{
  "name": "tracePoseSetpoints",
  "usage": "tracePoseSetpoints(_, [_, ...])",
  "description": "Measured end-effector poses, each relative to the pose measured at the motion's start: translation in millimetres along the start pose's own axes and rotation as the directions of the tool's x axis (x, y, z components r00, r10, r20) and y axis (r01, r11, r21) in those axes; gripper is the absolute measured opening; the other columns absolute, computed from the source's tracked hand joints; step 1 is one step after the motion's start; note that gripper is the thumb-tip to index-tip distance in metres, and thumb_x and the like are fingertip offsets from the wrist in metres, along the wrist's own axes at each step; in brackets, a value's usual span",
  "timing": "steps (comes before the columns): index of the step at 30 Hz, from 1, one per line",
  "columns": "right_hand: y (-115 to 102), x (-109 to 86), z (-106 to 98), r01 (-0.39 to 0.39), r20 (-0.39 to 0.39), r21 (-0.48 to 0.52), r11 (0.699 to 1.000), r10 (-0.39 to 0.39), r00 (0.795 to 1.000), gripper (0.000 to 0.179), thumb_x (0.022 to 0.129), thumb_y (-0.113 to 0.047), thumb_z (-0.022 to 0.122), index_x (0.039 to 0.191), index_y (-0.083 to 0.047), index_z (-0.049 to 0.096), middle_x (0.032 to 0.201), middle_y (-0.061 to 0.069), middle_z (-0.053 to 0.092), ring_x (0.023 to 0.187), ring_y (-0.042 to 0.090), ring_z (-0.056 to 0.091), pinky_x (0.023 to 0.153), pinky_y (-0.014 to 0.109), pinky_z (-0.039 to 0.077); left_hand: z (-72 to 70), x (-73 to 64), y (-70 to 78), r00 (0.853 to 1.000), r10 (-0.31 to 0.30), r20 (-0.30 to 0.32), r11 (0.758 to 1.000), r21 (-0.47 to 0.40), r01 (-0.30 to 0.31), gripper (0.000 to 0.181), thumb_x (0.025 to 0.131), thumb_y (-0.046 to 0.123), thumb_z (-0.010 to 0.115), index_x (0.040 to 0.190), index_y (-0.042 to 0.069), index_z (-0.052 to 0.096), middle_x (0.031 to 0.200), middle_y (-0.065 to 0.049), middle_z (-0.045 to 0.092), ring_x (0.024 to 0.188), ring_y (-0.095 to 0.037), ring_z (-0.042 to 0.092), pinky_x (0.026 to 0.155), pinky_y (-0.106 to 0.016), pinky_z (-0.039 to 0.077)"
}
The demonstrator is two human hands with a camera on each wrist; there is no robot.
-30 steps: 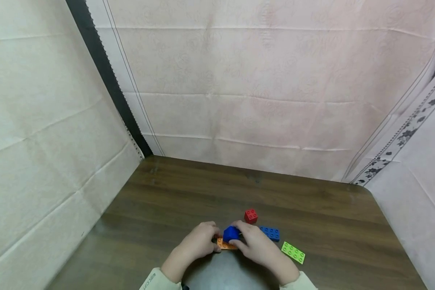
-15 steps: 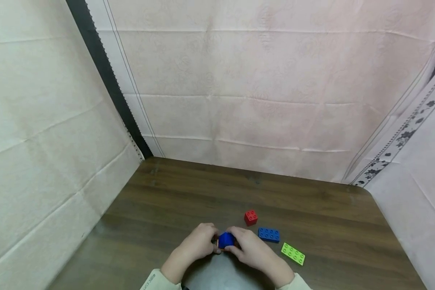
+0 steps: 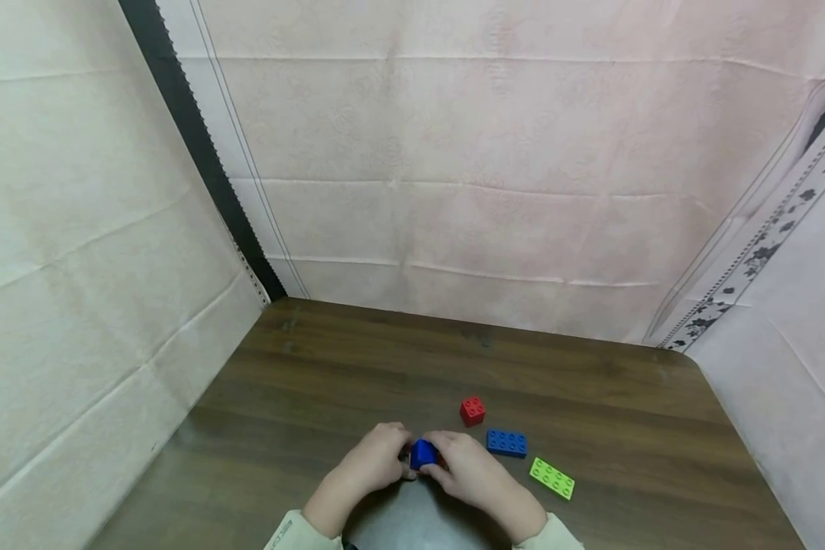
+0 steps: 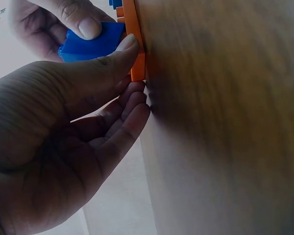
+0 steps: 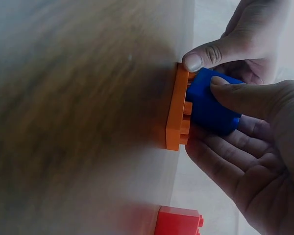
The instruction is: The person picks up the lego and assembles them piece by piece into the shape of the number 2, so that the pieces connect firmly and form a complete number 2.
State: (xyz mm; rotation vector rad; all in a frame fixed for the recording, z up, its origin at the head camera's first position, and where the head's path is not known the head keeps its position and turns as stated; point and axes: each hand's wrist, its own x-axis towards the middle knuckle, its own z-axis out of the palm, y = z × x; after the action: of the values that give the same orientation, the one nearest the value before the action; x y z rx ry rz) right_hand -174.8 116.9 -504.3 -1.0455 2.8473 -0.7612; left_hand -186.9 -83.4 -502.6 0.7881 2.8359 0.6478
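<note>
My right hand pinches a blue toy brick between thumb and fingers. The brick has one slanted or rounded side. It sits at the studs of a flat orange building plate, slightly tilted in the right wrist view; I cannot tell whether it is fully pressed on. My left hand holds one end of that plate, its thumb on the top near the brick and its fingers at the edge. In the head view the hands nearly hide the plate, while the blue brick shows between them.
Beyond the right hand lie a red square brick, a flat blue plate with studs and a lime green plate. The brown wooden table is bordered by pale cloth hangings.
My right hand has moved the blue brick left and down onto the orange plate, covering most of it in the head view. The left hand has stayed at the plate's end.
</note>
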Motion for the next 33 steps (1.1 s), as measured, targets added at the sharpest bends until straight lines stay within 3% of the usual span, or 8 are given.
tracePoseSetpoints(6, [-0.6, 2.0, -1.4, -0.008, 0.005, 0.011, 1.000, 0.008, 1.000, 0.031, 0.093, -0.024, 0.075, 0.119, -0.009, 0.065, 0.112, 0.004, 0.071, 0.100, 0.012, 0.066, 0.084, 0.033, 0.058, -1.6, -2.9, -0.4, 1.000, 0.015, 0.024, 0.999, 0.033, -0.016, 0.029, 0.081, 0.020, 0.085, 0.100, 0.007, 0.068, 0.085, 0.005, 0.055, 0.074, -0.006, 0.052, 0.066, -0.026, 0.049])
tracePoseSetpoints(13, [-2.4, 2.2, -3.7, -0.005, 0.009, -0.001, 1.000, 0.005, 1.000, 0.032, 0.093, -0.023, 0.075, 0.120, -0.007, 0.066, 0.114, 0.006, 0.071, 0.103, 0.016, 0.068, 0.085, 0.035, 0.058, -5.7, -4.7, 0.6, 0.998, 0.040, 0.045, 0.998, 0.048, -0.042, 0.031, 0.085, 0.026, 0.082, 0.105, 0.007, 0.068, 0.092, 0.000, 0.063, 0.082, -0.010, 0.059, 0.071, -0.027, 0.053])
tracePoseSetpoints(26, [-4.2, 0.1, 1.1, -0.035, 0.035, 0.012, 0.999, 0.035, 0.999, 0.032, 0.093, -0.024, 0.074, 0.120, -0.009, 0.067, 0.116, 0.005, 0.071, 0.106, 0.017, 0.068, 0.086, 0.035, 0.057, -1.7, -6.6, -0.4, 0.999, 0.041, 0.033, 0.996, 0.078, -0.043, 0.025, 0.082, 0.025, 0.084, 0.094, 0.010, 0.068, 0.086, 0.003, 0.062, 0.078, -0.011, 0.059, 0.068, -0.028, 0.052])
tracePoseSetpoints(33, [-6.6, 2.4, -1.4, -0.008, 0.023, -0.010, 1.000, 0.008, 1.000, 0.031, 0.093, -0.021, 0.075, 0.119, -0.006, 0.067, 0.114, 0.007, 0.071, 0.105, 0.019, 0.068, 0.085, 0.035, 0.058, -3.8, -3.9, 1.1, 0.999, 0.034, 0.026, 0.997, 0.062, -0.036, 0.025, 0.082, 0.024, 0.085, 0.094, 0.009, 0.069, 0.085, 0.003, 0.061, 0.077, -0.010, 0.058, 0.066, -0.026, 0.051])
